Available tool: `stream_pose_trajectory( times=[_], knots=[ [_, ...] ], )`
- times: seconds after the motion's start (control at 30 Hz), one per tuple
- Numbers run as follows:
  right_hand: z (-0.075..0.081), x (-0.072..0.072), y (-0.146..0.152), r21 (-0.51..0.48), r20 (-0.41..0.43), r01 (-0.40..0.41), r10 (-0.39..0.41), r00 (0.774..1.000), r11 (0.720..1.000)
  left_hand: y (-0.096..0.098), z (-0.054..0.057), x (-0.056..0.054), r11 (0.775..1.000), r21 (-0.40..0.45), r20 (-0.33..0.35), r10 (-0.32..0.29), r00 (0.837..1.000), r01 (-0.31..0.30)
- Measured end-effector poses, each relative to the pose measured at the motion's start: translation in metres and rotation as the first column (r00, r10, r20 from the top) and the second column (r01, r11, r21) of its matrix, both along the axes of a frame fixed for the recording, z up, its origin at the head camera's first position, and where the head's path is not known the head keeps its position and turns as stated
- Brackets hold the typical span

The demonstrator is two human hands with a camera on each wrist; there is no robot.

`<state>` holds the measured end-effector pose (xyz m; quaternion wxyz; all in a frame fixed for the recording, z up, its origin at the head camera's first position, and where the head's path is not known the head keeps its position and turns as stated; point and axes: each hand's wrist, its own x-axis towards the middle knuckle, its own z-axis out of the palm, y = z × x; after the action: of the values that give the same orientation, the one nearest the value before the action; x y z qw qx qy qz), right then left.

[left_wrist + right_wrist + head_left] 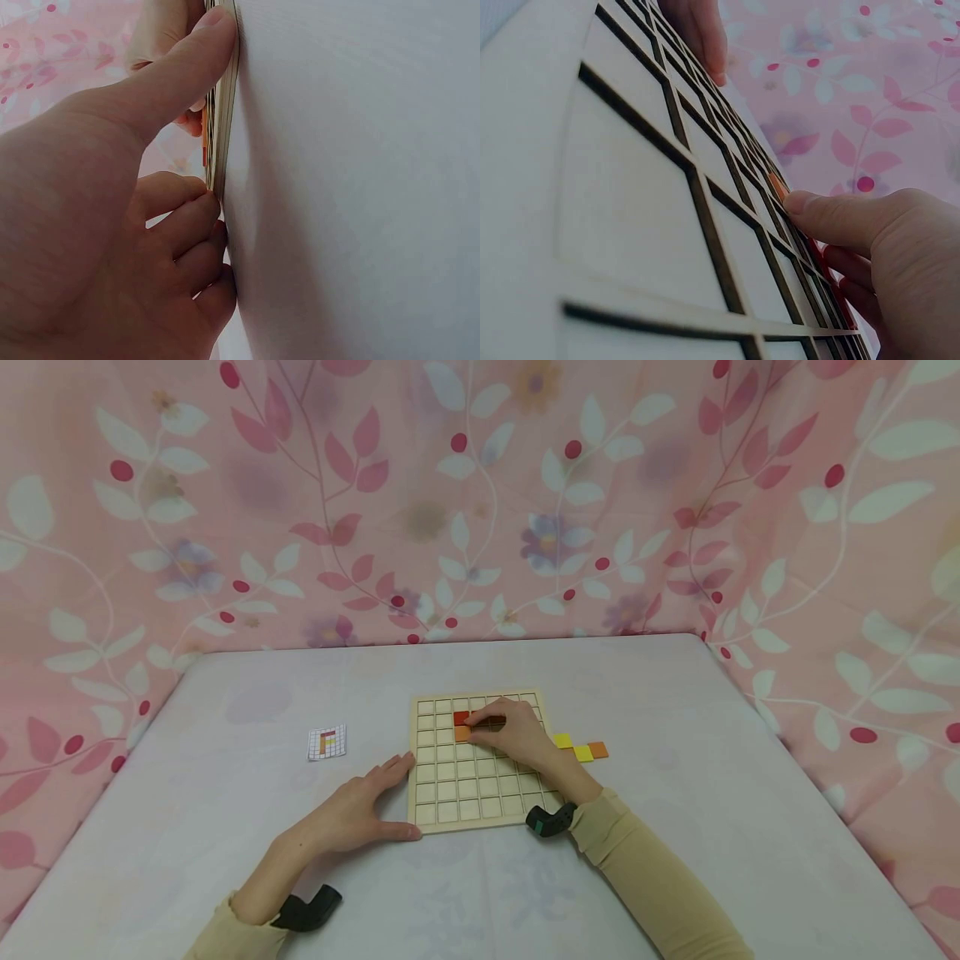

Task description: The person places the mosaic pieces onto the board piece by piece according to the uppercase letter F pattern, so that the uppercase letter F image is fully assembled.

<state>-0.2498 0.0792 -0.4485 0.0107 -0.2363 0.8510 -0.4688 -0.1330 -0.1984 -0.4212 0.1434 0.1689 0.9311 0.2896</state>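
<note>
A light wooden grid board lies flat on the table. Two tiles show in neighbouring cells of its upper part: a red tile and, just below it, an orange tile. My right hand is over the board, index fingertip at the red tile and thumb at the orange one's edge. More red shows under its fingers in the right wrist view. Along the board's left side my left hand rests with fingers spread, the thumb touching the near left corner.
Right of the board lie loose yellow tiles and an orange one, partly beside my right wrist. A small printed grid card with a coloured pattern sits to the left. Pink floral cloth hangs around the table.
</note>
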Motion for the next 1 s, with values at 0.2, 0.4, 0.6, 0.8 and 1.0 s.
stream_pose_trajectory(
  times=[0.2,0.4,0.6,0.8,1.0],
  knots=[
    [0.0005,0.0014,0.0005,-0.008,0.017,0.008,-0.007,1.0,1.0,-0.0004,0.0018,0.0002,1.0,0.004,-0.017,-0.012,1.0,0.012],
    [0.0011,0.0019,0.0003,-0.003,0.019,0.013,-0.013,1.0,1.0,-0.0001,0.0023,0.0007,1.0,0.004,-0.016,-0.009,1.0,0.009],
    [0.0001,0.0013,-0.0003,0.002,0.011,0.015,-0.015,1.0,1.0,-0.0001,0.0015,0.0001,1.0,0.002,-0.01,-0.002,1.0,0.002],
    [-0.0006,0.0011,-0.0004,-0.004,0.016,0.012,-0.012,1.0,1.0,-0.0007,0.0011,-0.0007,1.0,0.004,-0.004,-0.004,1.0,0.004],
    [-0.0003,0.0013,0.0001,-0.004,0.013,0.008,-0.008,1.0,1.0,0.0,0.0005,-0.0003,1.0,0.008,0.002,0.0,1.0,0.0]
  ],
)
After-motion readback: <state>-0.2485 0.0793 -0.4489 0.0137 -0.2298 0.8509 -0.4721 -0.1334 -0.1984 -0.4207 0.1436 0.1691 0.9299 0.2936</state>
